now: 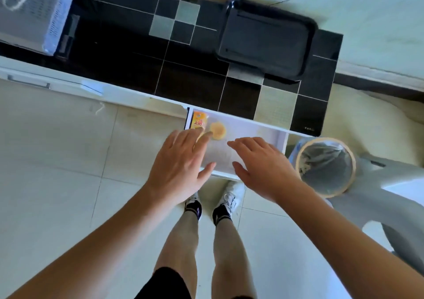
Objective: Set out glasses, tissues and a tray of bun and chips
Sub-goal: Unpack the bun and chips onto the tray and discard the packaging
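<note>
A white drawer (pixel 278 139) stands pulled out below the black tiled counter (pixel 190 80). Inside it lie an orange chips packet (pixel 199 120) at the far left and a round yellow bun (pixel 218 130) beside it. My left hand (pixel 181 163) hovers over the drawer's left part with fingers spread, its fingertips close to the bun and packet. My right hand (pixel 261 163) is spread flat above the drawer's middle and holds nothing. A black tray (pixel 266 41), bare, rests on the counter at the right. No glasses or tissues are in view.
A round bin (pixel 325 165) with a liner stands on the floor right of the drawer. A grey perforated box (pixel 34 14) sits on the counter's far left. A closed drawer with a metal handle (pixel 28 81) lies left. My legs and shoes are below the drawer.
</note>
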